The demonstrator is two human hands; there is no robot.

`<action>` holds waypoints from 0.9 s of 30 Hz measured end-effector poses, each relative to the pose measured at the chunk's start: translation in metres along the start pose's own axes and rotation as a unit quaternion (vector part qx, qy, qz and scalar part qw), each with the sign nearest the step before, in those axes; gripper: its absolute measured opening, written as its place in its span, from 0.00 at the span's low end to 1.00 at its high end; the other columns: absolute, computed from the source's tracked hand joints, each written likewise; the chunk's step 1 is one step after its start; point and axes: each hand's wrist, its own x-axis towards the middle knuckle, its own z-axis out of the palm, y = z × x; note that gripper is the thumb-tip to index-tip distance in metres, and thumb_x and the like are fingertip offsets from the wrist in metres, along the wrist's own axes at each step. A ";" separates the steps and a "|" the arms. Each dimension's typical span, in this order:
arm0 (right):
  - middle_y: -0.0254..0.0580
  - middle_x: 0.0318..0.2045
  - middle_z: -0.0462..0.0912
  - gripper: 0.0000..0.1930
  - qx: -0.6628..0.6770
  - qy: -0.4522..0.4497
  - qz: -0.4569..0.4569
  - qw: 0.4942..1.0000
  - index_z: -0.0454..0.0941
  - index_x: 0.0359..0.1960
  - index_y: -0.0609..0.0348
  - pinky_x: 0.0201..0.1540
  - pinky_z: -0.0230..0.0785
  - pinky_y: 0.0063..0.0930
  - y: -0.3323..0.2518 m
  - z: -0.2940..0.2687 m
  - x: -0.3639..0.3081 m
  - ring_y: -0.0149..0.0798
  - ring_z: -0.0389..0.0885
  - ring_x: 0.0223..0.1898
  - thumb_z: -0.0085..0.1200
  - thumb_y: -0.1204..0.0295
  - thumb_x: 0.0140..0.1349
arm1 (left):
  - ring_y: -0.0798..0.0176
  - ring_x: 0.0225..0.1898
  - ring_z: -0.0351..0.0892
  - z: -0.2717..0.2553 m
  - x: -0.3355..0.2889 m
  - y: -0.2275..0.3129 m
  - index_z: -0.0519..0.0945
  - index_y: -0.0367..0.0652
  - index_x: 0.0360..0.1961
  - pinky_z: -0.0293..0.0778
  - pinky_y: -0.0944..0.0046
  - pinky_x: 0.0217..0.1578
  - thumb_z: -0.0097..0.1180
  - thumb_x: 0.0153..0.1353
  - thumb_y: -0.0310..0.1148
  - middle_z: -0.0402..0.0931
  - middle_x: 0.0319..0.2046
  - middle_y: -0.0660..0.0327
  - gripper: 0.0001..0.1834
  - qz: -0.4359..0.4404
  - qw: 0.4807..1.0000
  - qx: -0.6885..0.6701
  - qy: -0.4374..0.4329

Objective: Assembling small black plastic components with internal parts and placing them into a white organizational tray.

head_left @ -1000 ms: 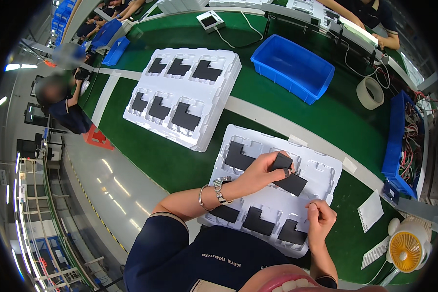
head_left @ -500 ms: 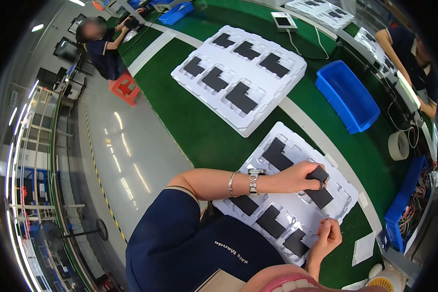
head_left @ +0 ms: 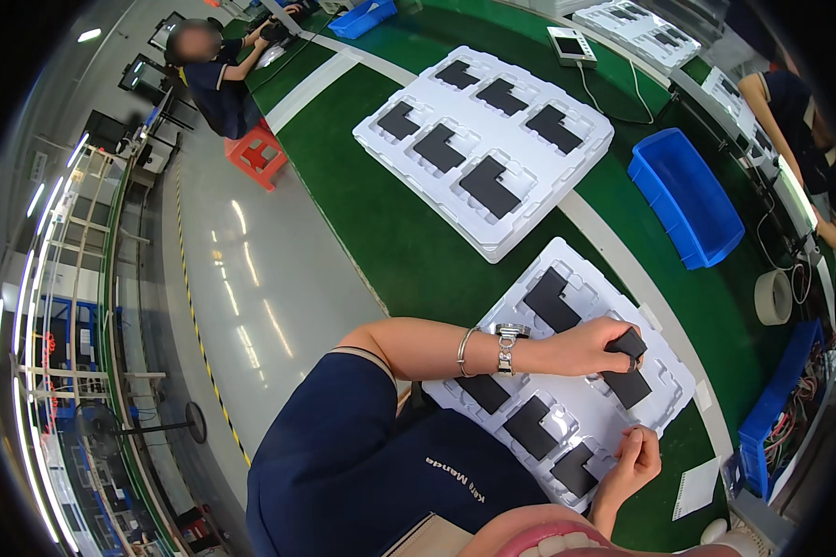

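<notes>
- On the green tabletop (head_left: 348, 200): far white tray (head_left: 469, 119), six black L-shaped pieces (head_left: 490, 187) in its pockets.
- Nearer: second white tray (head_left: 581, 407), holding more black pieces (head_left: 532, 427).
- Over that: left hand (head_left: 593, 346), closed on a small dark block (head_left: 628, 343), just above a partly hidden black piece (head_left: 628, 389).
- By that tray's right edge: right hand (head_left: 630, 461), fingers curled, contents impossible to tell.
- Farther right: blue bin (head_left: 683, 190).
</notes>
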 end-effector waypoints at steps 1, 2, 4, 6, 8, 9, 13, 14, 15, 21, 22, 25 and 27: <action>0.30 0.14 0.68 0.12 0.001 0.000 -0.001 1.000 0.75 0.25 0.66 0.19 0.49 0.19 0.001 0.000 0.000 0.22 0.62 0.16 0.49 0.71 0.65 | 0.75 0.32 0.67 0.000 0.000 0.001 0.75 0.37 0.34 0.66 0.71 0.36 0.51 0.56 0.24 0.73 0.30 0.67 0.05 0.000 1.000 0.005 0.002; 0.30 0.14 0.68 0.12 0.000 -0.001 -0.002 1.000 0.75 0.25 0.66 0.19 0.49 0.19 0.002 -0.001 -0.001 0.22 0.62 0.16 0.49 0.71 0.65 | 0.75 0.32 0.67 0.001 -0.001 0.002 0.75 0.37 0.34 0.66 0.71 0.36 0.51 0.56 0.24 0.73 0.30 0.67 0.05 0.001 1.000 0.006 0.003; 0.30 0.14 0.68 0.12 0.002 -0.003 -0.005 1.000 0.75 0.25 0.66 0.19 0.49 0.19 0.002 0.001 0.000 0.22 0.62 0.16 0.49 0.71 0.65 | 0.75 0.31 0.67 0.000 -0.003 0.004 0.75 0.37 0.34 0.66 0.72 0.34 0.51 0.56 0.24 0.73 0.29 0.67 0.05 -0.006 1.000 0.006 0.002; 0.30 0.14 0.68 0.12 -0.003 0.000 -0.002 1.000 0.75 0.25 0.66 0.20 0.49 0.19 0.000 0.001 -0.001 0.22 0.62 0.16 0.49 0.71 0.65 | 0.75 0.25 0.66 0.003 0.000 -0.003 0.74 0.39 0.33 0.63 0.71 0.26 0.52 0.56 0.27 0.71 0.25 0.67 0.05 0.029 0.999 0.009 0.011; 0.30 0.14 0.68 0.12 0.001 0.001 0.006 1.000 0.75 0.25 0.66 0.20 0.49 0.19 0.001 0.000 -0.002 0.22 0.62 0.16 0.49 0.71 0.65 | 0.75 0.18 0.66 0.003 0.000 -0.008 0.74 0.40 0.32 0.61 0.71 0.18 0.52 0.56 0.30 0.70 0.21 0.67 0.05 0.064 0.998 0.010 0.020; 0.30 0.15 0.69 0.12 0.005 0.005 0.012 1.000 0.75 0.25 0.66 0.20 0.49 0.19 0.001 0.000 -0.001 0.22 0.62 0.17 0.49 0.71 0.65 | 0.75 0.25 0.66 0.003 0.000 -0.002 0.74 0.39 0.33 0.64 0.72 0.26 0.52 0.57 0.28 0.72 0.25 0.67 0.05 0.034 0.999 0.006 0.010; 0.30 0.15 0.69 0.12 -0.005 0.001 0.009 1.000 0.75 0.26 0.66 0.20 0.49 0.19 0.001 0.000 -0.001 0.22 0.62 0.17 0.49 0.71 0.65 | 0.76 0.31 0.68 0.002 -0.001 -0.002 0.75 0.38 0.35 0.67 0.73 0.34 0.52 0.59 0.26 0.74 0.29 0.67 0.04 0.001 1.000 -0.009 0.002; 0.31 0.15 0.69 0.12 -0.002 -0.001 0.008 1.000 0.75 0.26 0.66 0.20 0.49 0.19 0.001 0.000 0.000 0.22 0.62 0.17 0.49 0.71 0.65 | 0.76 0.31 0.68 0.002 -0.001 -0.002 0.75 0.38 0.35 0.67 0.73 0.34 0.52 0.59 0.26 0.74 0.29 0.67 0.04 0.002 1.000 -0.009 0.002; 0.31 0.15 0.69 0.12 0.000 0.000 0.009 1.000 0.75 0.26 0.66 0.20 0.49 0.19 0.002 0.000 -0.001 0.22 0.61 0.17 0.49 0.71 0.65 | 0.76 0.31 0.68 0.002 -0.001 -0.001 0.75 0.38 0.35 0.66 0.73 0.34 0.52 0.58 0.26 0.74 0.29 0.67 0.04 0.005 1.000 -0.005 0.001; 0.30 0.15 0.68 0.12 -0.004 -0.012 0.002 1.000 0.75 0.26 0.66 0.21 0.49 0.19 0.003 -0.002 -0.001 0.22 0.61 0.18 0.49 0.71 0.66 | 0.76 0.31 0.67 0.001 -0.001 -0.001 0.75 0.38 0.35 0.66 0.73 0.32 0.52 0.58 0.25 0.74 0.30 0.68 0.05 0.006 1.000 -0.012 0.000; 0.30 0.15 0.68 0.12 -0.005 -0.011 0.001 1.000 0.75 0.26 0.66 0.21 0.49 0.19 0.002 -0.002 -0.001 0.22 0.61 0.18 0.49 0.71 0.66 | 0.77 0.31 0.67 0.001 -0.001 -0.002 0.75 0.38 0.35 0.66 0.73 0.32 0.52 0.58 0.25 0.74 0.30 0.68 0.05 0.011 1.000 -0.011 0.002; 0.29 0.15 0.68 0.13 -0.004 -0.009 0.001 1.000 0.75 0.26 0.66 0.21 0.49 0.19 -0.002 -0.001 0.000 0.21 0.61 0.17 0.49 0.70 0.66 | 0.77 0.31 0.67 0.000 0.002 -0.007 0.75 0.38 0.36 0.66 0.73 0.33 0.51 0.58 0.25 0.74 0.31 0.68 0.05 0.022 1.000 0.005 0.002; 0.26 0.16 0.65 0.12 0.016 -0.014 0.006 1.000 0.74 0.26 0.64 0.21 0.46 0.17 0.001 0.001 -0.003 0.19 0.58 0.18 0.47 0.70 0.67 | 0.76 0.35 0.69 0.001 -0.001 -0.002 0.75 0.38 0.36 0.68 0.72 0.38 0.52 0.58 0.25 0.75 0.32 0.67 0.05 -0.015 1.000 -0.019 -0.007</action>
